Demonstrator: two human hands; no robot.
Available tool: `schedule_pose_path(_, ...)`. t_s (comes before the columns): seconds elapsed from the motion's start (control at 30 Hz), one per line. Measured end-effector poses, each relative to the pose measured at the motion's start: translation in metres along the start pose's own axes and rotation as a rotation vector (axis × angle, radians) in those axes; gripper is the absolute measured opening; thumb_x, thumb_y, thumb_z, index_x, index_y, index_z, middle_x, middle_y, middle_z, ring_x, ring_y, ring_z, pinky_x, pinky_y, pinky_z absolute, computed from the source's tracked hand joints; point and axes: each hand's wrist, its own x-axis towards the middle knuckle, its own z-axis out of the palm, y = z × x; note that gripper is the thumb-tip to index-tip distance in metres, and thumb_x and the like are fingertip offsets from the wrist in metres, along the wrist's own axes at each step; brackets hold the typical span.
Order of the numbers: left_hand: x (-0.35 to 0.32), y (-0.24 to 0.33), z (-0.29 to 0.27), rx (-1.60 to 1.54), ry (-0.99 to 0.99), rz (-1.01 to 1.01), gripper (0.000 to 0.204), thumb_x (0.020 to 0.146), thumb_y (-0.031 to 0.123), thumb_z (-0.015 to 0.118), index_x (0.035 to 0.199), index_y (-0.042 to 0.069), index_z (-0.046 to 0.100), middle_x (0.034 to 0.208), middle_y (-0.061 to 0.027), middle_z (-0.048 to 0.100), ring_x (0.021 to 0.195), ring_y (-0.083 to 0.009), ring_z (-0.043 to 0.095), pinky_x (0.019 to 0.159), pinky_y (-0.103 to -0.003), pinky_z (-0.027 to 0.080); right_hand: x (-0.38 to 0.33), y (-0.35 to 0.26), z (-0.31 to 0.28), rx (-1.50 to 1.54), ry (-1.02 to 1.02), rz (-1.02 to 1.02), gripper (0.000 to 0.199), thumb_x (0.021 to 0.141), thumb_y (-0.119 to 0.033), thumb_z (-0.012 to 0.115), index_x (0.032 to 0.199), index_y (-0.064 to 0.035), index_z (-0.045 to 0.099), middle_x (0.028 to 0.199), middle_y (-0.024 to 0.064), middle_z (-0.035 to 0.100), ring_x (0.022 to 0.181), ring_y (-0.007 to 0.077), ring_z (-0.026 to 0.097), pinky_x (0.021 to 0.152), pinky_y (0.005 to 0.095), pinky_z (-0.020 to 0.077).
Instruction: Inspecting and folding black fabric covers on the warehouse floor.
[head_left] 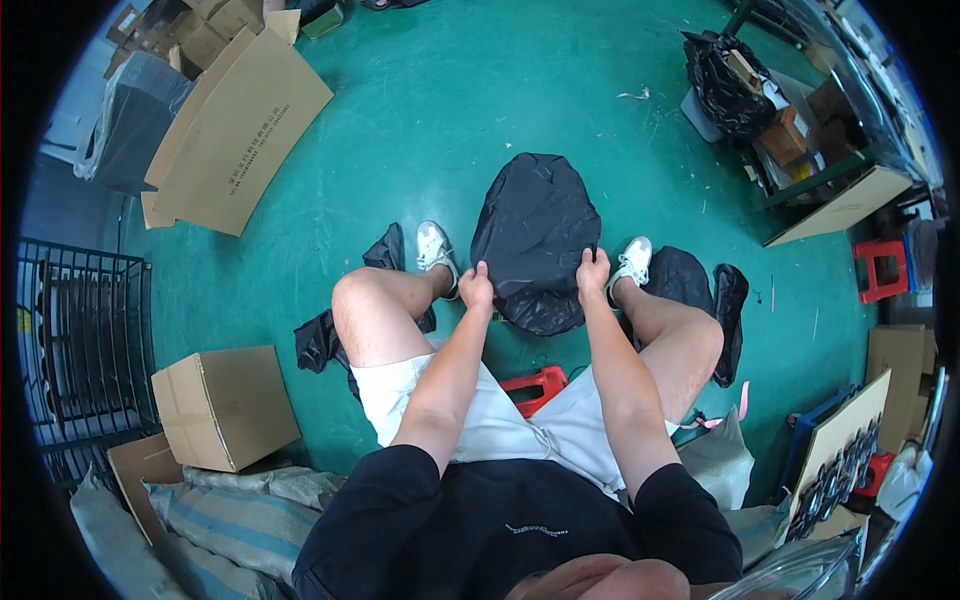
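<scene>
I am sitting on a low red plastic stool (537, 385) with my knees apart, and the large black plastic bag (535, 250) lies spread on the green painted floor (450, 110) between my feet. My left hand (476, 287) is closed on the near left edge of that bag, just beside my left white sneaker (434, 247). My right hand (592, 272) is closed on the near right edge, fingers curled over the film, close to my right white sneaker (633, 260). Both hands pinch the plastic; neither is open.

As I judge it, the work is at an early to middle stage. This one bag is laid out roughly flat, its far end rounded and reaching away from me, but its surface is still wrinkled and its near edge bunches under my grip, so smoothing or folding appears unfinished. More crumpled black plastic bags (700, 290) wait on the floor to my right, past my right knee, and another dark heap (325, 335) lies to my left under my left thigh; those look untouched.

Farther off on the left stand a closed brown cardboard box (222, 405) and a big flattened cardboard sheet (240, 125). A black wire rack (85, 340) stands at the far left.
</scene>
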Motion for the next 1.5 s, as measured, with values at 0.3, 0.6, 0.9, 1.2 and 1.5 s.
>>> schedule_pose_path(0.3,0.003,-0.04,-0.01,0.083,0.015,-0.017,0.041,0.096,0.038,0.06,0.095,-0.003,0.066,0.078,-0.0166,0.068,0.059,-0.0279,0.066,0.051,-0.038,0.051,-0.028,0.013,-0.011,-0.371,0.036,0.171,0.034,0.094,-0.026,0.06,0.11,0.0031,0.065,0.11,0.0273,0.066,0.106,0.0432,0.062,0.092,0.0476,0.0481)
schedule_pose_path(0.6,0.003,-0.044,-0.016,-0.018,-0.14,-0.052,0.035,0.089,0.027,0.07,0.07,0.002,0.054,0.065,-0.0073,0.059,0.055,-0.0181,0.061,0.049,-0.034,0.051,-0.037,0.021,-0.007,-0.133,-0.031,0.339,0.06,0.083,-0.031,0.074,0.129,0.0028,0.055,0.129,0.0239,0.059,0.12,0.036,0.057,0.101,0.0413,0.0439)
schedule_pose_path(0.9,-0.014,-0.036,-0.019,0.136,-0.369,-0.139,0.031,0.084,0.02,0.075,0.065,0.005,0.056,0.065,-0.0076,0.065,0.058,-0.0178,0.067,0.047,-0.029,0.05,-0.063,0.019,-0.025,-0.227,0.043,0.279,0.035,0.079,-0.023,0.074,0.094,0.0073,0.068,0.091,0.0207,0.07,0.083,0.0325,0.068,0.07,0.0401,0.0547)
schedule_pose_path(1.2,-0.025,-0.02,-0.035,0.388,-0.328,-0.084,0.03,0.085,0.029,0.074,0.075,0.003,0.063,0.074,-0.0104,0.072,0.06,-0.0184,0.069,0.065,-0.033,0.054,-0.062,0.045,-0.011,-0.37,0.039,0.284,0.04,0.087,-0.036,0.066,0.112,-0.0053,0.067,0.119,0.0238,0.06,0.111,0.0388,0.057,0.098,0.0476,0.0446)
schedule_pose_path(1.5,-0.008,0.034,0.013,0.505,0.132,0.452,0.061,0.074,0.021,0.076,0.126,0.004,0.048,0.128,-0.0189,0.051,0.123,-0.0369,0.047,0.105,-0.045,0.038,-0.062,0.052,-0.01,-0.214,0.122,0.367,0.039,0.077,-0.032,0.075,0.099,-0.0035,0.061,0.113,0.0224,0.06,0.113,0.0386,0.055,0.097,0.046,0.0437)
